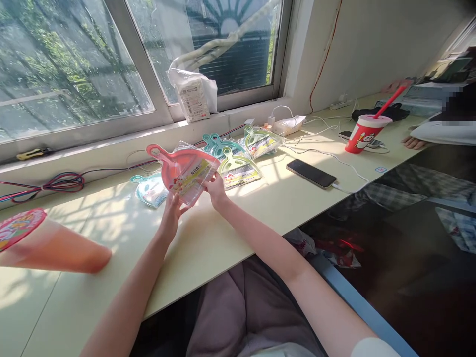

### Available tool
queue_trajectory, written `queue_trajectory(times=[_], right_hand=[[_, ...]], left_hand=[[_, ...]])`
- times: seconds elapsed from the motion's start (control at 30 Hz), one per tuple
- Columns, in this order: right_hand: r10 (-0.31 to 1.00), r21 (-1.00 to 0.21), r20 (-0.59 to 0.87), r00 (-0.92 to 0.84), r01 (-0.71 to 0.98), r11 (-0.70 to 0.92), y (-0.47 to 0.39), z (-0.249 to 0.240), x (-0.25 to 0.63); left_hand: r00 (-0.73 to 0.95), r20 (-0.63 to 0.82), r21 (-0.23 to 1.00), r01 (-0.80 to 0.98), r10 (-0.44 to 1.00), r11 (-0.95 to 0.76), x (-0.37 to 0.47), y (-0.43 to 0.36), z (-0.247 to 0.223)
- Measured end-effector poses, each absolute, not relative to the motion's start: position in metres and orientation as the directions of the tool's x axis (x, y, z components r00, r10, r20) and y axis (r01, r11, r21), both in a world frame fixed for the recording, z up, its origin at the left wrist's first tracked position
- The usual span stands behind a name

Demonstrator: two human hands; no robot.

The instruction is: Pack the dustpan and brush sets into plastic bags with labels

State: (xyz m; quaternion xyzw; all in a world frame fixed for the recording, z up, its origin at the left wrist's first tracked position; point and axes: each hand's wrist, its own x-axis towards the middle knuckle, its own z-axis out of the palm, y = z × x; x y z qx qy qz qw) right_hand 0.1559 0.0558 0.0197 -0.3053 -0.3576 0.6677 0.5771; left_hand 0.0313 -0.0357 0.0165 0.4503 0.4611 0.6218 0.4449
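Note:
Between my two hands is a pink dustpan [174, 163] in a clear plastic bag with a printed label, raised above the table. My left hand [170, 218] grips its lower left edge. On its right side, the fingers of my right hand [216, 191] close around the edge of the bag. Just behind lie more bagged dustpans: a yellow-green one [238, 168], a teal pair [219, 145] and another yellow-green one [260, 141]. To the left a light blue bagged dustpan [150, 188] lies flat, partly covered by the pink one.
A drink cup [70, 243] stands at the near left. A black phone [311, 173] with a cable lies at right, and a red cup with a straw [366, 133] stands farther along. Coiled wires [61, 182] and a tissue pack [193, 99] are by the window. Another person's hand [412, 142] rests at far right.

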Motion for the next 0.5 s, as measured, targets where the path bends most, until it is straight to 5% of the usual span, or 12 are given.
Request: queue_trajectory(times=[0.33,0.43,0.5], right_hand=[[0.921,-0.95,0.024,-0.389,-0.296,-0.101,0.057,0.014,0.145],[0.899,-0.961,0.244,-0.364,0.031,0.273,0.057,0.019,0.157],[0.792,-0.765,0.444,-0.42,0.283,0.579,0.054,0.021,0.167]], left_hand=[[-0.551,0.107,0.968,-0.132,0.828,-0.212,-0.005,-0.024,0.012],[-0.554,0.095,0.96,-0.17,0.827,-0.224,-0.026,-0.024,0.016],[-0.527,0.08,0.957,-0.196,0.846,-0.213,-0.035,-0.027,0.019]])
